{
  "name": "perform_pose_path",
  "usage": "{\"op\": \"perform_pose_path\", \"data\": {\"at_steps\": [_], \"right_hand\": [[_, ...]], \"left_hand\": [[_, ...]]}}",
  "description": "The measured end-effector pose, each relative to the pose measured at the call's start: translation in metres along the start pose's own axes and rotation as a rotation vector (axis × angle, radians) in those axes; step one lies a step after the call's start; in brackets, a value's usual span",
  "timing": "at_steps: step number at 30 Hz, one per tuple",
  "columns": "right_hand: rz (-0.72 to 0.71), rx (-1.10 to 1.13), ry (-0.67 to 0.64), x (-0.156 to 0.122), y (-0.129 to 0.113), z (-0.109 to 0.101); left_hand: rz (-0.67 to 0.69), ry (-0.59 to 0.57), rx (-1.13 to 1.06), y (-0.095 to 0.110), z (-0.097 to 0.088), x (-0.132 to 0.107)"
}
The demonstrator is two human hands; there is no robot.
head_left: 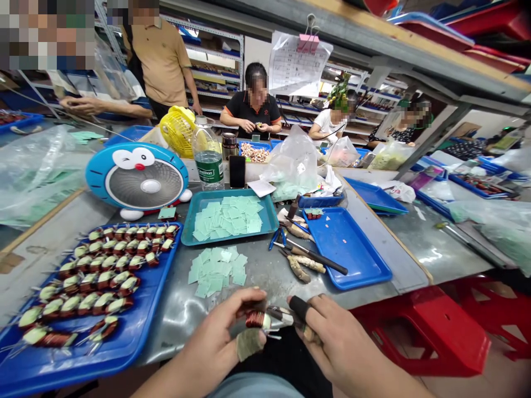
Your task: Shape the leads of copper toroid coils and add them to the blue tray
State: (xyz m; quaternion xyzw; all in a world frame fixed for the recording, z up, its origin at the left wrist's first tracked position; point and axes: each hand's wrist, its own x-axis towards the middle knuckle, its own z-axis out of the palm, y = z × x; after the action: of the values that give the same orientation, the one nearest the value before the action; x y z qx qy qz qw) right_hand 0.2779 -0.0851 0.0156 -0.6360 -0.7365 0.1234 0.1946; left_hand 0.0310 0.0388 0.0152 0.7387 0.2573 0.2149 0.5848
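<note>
My left hand point(226, 337) is closed around a small copper-wound coil point(254, 319), pinched between taped thumb and fingers at the table's front edge. My right hand point(332, 337), with a black finger cot, grips a small tool point(286, 316) whose tip touches the coil. Just beyond lies a loose pile of pale green paper squares point(218, 271). A teal tray point(188, 235) holds more green squares. To the left, a blue tray point(136, 331) carries several rows of wound coils point(99, 276).
A second blue tray point(352, 260) lies to the right, with pliers and wrapped tools point(307, 260) beside it. A blue cartoon-faced fan point(136, 179), water bottle point(208, 160), plastic bags and other workers sit beyond. Red stools point(435, 326) stand at the lower right.
</note>
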Motion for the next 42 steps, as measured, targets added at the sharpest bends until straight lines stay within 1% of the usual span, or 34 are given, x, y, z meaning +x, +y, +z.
{"op": "perform_pose_path", "data": {"at_steps": [2,4,6,7,9,11,12,14,18,21,23,24,26,28,29,31,36,39,42], "right_hand": [[-0.004,-0.027,-0.002,-0.001,0.0,-0.003],[-0.014,-0.075,-0.005,-0.001,0.001,-0.01],[-0.062,-0.149,0.029,0.0,0.004,-0.018],[-0.103,-0.191,0.07,0.001,0.006,-0.021],[-0.196,-0.272,0.185,0.004,0.011,-0.024],[-0.263,-0.326,0.278,0.007,0.016,-0.021],[-0.281,-0.343,0.308,0.007,0.018,-0.017],[-0.293,-0.36,0.353,0.008,0.02,-0.009],[-0.287,-0.359,0.397,0.008,0.022,0.005],[-0.29,-0.362,0.399,0.007,0.024,0.008],[-0.285,-0.353,0.381,0.006,0.026,0.007],[-0.283,-0.341,0.363,0.006,0.027,0.005],[-0.273,-0.305,0.311,0.006,0.026,0.0],[-0.24,-0.251,0.231,0.008,0.023,-0.007],[-0.215,-0.222,0.186,0.009,0.02,-0.012],[-0.163,-0.17,0.092,0.01,0.014,-0.021],[-0.054,-0.091,-0.087,0.013,0.003,-0.04],[-0.023,-0.041,-0.187,0.02,0.003,-0.05],[-0.041,0.034,-0.346,0.03,0.005,-0.057]], "left_hand": [[-0.002,-0.08,0.077,0.002,-0.001,0.002],[0.026,-0.131,0.154,0.003,0.001,0.005],[0.12,-0.117,0.211,0.002,0.003,0.008],[0.202,-0.088,0.254,0.002,0.005,0.009],[0.407,0.02,0.382,0.001,0.006,0.01],[0.582,0.149,0.533,0.001,0.005,0.011],[0.639,0.199,0.595,0.001,0.005,0.012],[0.698,0.257,0.664,0.002,0.003,0.012],[0.721,0.301,0.685,-0.003,0.001,0.01],[0.706,0.306,0.685,-0.008,0.003,0.01],[0.677,0.294,0.671,-0.007,0.004,0.01],[0.648,0.262,0.644,-0.006,0.004,0.011],[0.539,0.139,0.529,-0.001,0.004,0.011],[0.381,0.007,0.357,0.002,0.004,0.011],[0.305,-0.034,0.278,0.003,0.004,0.011],[0.198,-0.066,0.159,0.002,0.006,0.009],[0.08,-0.08,-0.058,-0.002,0.011,0.003],[0.029,-0.155,-0.188,0.004,0.011,-0.001],[-0.001,-0.232,-0.223,0.01,0.008,-0.004]]}}
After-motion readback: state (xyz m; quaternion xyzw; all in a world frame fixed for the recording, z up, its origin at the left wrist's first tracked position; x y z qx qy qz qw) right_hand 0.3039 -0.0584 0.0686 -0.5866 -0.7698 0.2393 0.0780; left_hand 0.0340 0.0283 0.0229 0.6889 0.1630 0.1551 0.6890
